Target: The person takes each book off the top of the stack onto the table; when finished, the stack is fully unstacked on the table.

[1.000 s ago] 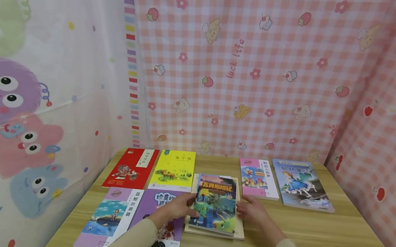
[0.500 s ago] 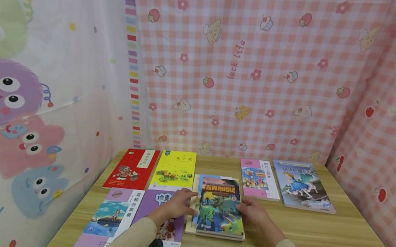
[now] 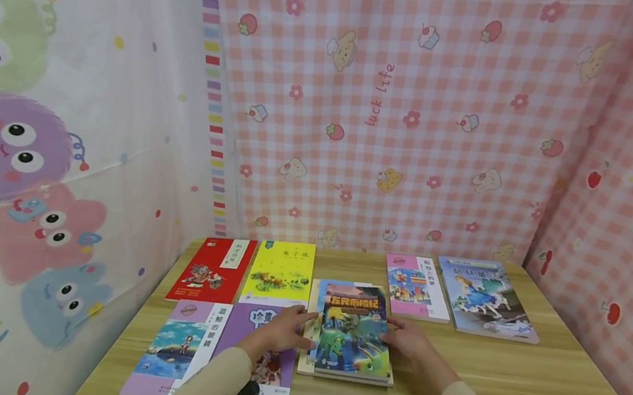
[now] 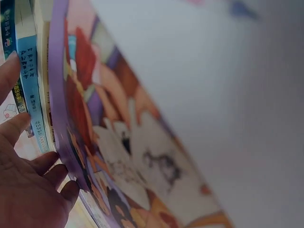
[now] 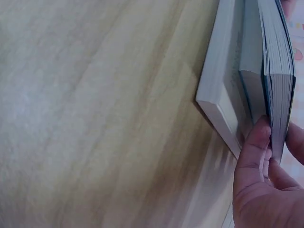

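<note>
In the head view a stack of books lies mid-table. On top is a dinosaur-cover book [image 3: 353, 330], offset to the right over a light blue book [image 4: 31, 85] and a larger cream book [image 3: 306, 365] at the bottom. My right hand [image 3: 407, 347] pinches the dinosaur book's right edge; in the right wrist view a finger reaches under it. My left hand [image 3: 280, 330] lies at the stack's left side, its extended fingers [image 4: 16, 126] touching the spines. Below that hand lies a purple book [image 3: 279, 368], partly hidden by the left arm.
A red book [image 3: 213, 270] and a yellow book [image 3: 279, 272] lie at the back left. A book with a sea picture [image 3: 173, 350] is at the front left. At the back right lie a pink book [image 3: 407, 285] and a blue-grey book [image 3: 481, 297].
The dinosaur book has shifted right on the stack, uncovering a strip of the light blue book at its left. My right hand now pinches its edge; the left hand stays beside the spines.
</note>
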Tool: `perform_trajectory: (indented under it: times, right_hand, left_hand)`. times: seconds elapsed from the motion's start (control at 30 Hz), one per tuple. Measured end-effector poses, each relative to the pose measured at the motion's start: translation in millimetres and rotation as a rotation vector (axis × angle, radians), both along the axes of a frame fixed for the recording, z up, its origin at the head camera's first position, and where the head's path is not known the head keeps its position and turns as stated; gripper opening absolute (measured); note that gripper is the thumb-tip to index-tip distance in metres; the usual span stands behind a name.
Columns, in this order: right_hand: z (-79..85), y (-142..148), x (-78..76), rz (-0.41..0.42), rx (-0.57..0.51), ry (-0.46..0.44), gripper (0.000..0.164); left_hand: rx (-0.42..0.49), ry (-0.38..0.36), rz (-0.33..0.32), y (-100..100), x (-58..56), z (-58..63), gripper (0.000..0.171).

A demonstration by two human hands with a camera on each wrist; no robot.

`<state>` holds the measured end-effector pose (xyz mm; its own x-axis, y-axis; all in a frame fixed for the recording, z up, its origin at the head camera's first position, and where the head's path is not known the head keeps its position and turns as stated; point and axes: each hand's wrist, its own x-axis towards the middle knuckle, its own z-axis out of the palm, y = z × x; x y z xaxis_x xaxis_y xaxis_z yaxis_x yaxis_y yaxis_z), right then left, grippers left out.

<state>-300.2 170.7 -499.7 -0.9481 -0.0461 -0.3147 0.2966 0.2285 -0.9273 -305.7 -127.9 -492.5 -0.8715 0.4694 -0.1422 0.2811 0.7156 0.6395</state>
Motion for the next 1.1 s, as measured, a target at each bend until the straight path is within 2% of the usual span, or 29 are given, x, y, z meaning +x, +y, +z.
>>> perform_trajectory:
  times: [0.27, 0.57, 0.8, 1.1]
  right_hand:
    - [6.0, 7, 4.5, -0.006, -0.108, -0.027, 0.056]
    - [9.9, 25, 5.1, 0.018, -0.096, -0.040, 0.060]
    - [13.3, 40, 9.8, 0.071, -0.141, 0.005, 0.060]
    - [18.7, 61, 13.3, 0.081, -0.167, 0.007, 0.064]
  left_hand:
    - [-0.005, 0.016, 0.008, -1, -0.2, -7.4, 0.072]
    - [0.003, -0.003, 0.019, -1, -0.3, -8.8, 0.076]
    - [-0.001, -0.026, 0.035, 1, 0.9, -5.9, 0.076]
    - [0.000, -0.026, 0.021, 2, 0.6, -5.2, 0.077]
